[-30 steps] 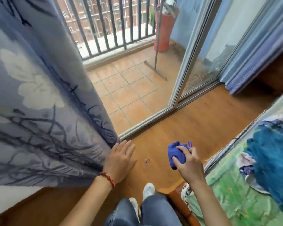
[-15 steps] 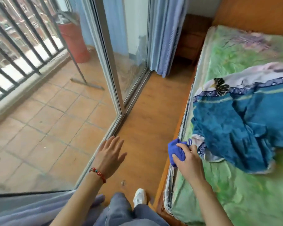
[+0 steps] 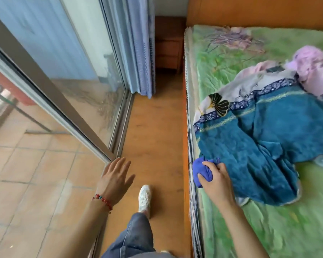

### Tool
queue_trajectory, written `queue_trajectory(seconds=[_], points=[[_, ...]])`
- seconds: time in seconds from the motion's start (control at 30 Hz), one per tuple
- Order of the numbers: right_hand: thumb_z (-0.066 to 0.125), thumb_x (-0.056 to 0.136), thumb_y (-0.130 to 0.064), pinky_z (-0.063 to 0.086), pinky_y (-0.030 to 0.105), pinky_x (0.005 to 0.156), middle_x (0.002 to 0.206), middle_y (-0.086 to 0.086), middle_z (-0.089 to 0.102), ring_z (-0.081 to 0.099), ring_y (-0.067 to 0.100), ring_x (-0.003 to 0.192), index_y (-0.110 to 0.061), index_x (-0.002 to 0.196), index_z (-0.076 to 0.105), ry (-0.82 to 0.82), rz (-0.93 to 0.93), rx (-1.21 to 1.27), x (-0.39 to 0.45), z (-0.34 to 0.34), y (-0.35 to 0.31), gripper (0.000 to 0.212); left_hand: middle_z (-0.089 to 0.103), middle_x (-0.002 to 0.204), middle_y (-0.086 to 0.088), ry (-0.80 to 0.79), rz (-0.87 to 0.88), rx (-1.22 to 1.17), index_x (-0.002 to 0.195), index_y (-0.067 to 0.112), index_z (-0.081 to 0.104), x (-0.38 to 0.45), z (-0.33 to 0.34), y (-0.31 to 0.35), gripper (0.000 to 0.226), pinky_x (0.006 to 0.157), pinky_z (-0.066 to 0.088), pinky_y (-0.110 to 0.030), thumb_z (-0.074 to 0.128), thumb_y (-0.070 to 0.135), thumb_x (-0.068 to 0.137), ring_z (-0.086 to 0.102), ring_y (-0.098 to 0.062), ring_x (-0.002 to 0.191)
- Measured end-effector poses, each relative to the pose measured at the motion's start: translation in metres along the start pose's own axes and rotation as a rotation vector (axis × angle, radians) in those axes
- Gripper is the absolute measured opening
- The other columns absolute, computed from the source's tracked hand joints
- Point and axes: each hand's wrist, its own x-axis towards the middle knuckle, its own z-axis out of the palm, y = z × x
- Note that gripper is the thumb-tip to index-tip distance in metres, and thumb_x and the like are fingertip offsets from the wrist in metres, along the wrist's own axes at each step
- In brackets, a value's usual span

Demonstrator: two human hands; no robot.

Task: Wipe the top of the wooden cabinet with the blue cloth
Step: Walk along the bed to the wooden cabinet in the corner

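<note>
Your right hand [image 3: 215,178] grips a soft, matt blue cloth [image 3: 200,171]. Ahead stands the wooden cabinet [image 3: 168,47] — dark, dull-finished. The floor [image 3: 153,131] is smooth wood, the bed sheet [image 3: 268,229] crinkled green fabric, the door [image 3: 78,71] glass, metal-framed.

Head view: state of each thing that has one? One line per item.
blue cloth: bunched, held in the right hand.
right hand: closed on the cloth, over the bed edge.
left hand: open, fingers spread, holding nothing.
wooden cabinet: at the far end of the aisle, untouched, drawers shut.
sliding glass door: open at its near end.
curtain: gathered by the door frame.
teal blanket: rumpled on the bed.
</note>
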Motion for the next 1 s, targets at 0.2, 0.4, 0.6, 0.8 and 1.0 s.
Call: queue_trajectory(seconds=[0.2, 0.4, 0.6, 0.8, 1.0], points=[[0.069, 0.075, -0.016, 0.036, 0.027, 0.059, 0.100, 0.010, 0.048, 0.057, 0.033, 0.078, -0.016, 0.111, 0.059, 0.004, -0.016, -0.024, 0.099, 0.018, -0.070, 0.037, 0.064, 0.110, -0.016, 0.042, 0.083, -0.013, 0.108, 0.005, 0.064, 0.118, -0.038, -0.055, 0.068, 0.083, 0.049, -0.047, 0.020, 0.055, 0.093, 0.061, -0.033, 0.101], [0.069, 0.075, -0.014, 0.035, 0.026, 0.060, 0.096, 0.006, 0.042, 0.055, 0.029, 0.079, -0.015, 0.112, 0.059, 0.056, -0.019, -0.036, 0.192, 0.022, -0.118, 0.038, 0.064, 0.110, -0.018, 0.034, 0.141, -0.009, 0.109, 0.004, 0.064, 0.232, -0.057, -0.088, 0.055, 0.084, 0.048, -0.047, 0.039, 0.045, 0.082, 0.061, -0.034, 0.102], [0.066, 0.077, -0.014, 0.044, 0.033, 0.070, 0.105, 0.011, 0.046, 0.055, 0.032, 0.091, -0.017, 0.113, 0.057, 0.080, 0.005, -0.025, 0.294, 0.027, -0.129, 0.037, 0.063, 0.112, -0.017, 0.002, 0.157, -0.020, 0.113, 0.005, 0.062, 0.335, -0.059, -0.099, 0.056, 0.084, 0.048, -0.049, 0.038, 0.046, 0.083, 0.059, -0.035, 0.104], [0.063, 0.081, -0.013, 0.045, 0.035, 0.074, 0.108, 0.015, 0.046, 0.056, 0.033, 0.089, -0.016, 0.117, 0.056, 0.080, -0.018, 0.005, 0.420, 0.031, -0.138, 0.037, 0.063, 0.112, -0.015, 0.025, 0.146, 0.012, 0.112, 0.005, 0.063, 0.458, -0.062, -0.103, 0.058, 0.087, 0.047, -0.048, 0.036, 0.049, 0.084, 0.059, -0.033, 0.105], [0.059, 0.084, -0.014, 0.048, 0.039, 0.077, 0.113, 0.017, 0.043, 0.056, 0.036, 0.090, -0.019, 0.121, 0.055, 0.028, -0.033, -0.008, 0.561, 0.021, -0.149, 0.037, 0.064, 0.110, -0.016, 0.047, 0.110, -0.009, 0.109, 0.005, 0.065, 0.585, -0.079, -0.102, 0.060, 0.088, 0.046, -0.043, 0.034, 0.051, 0.086, 0.060, -0.033, 0.104]])
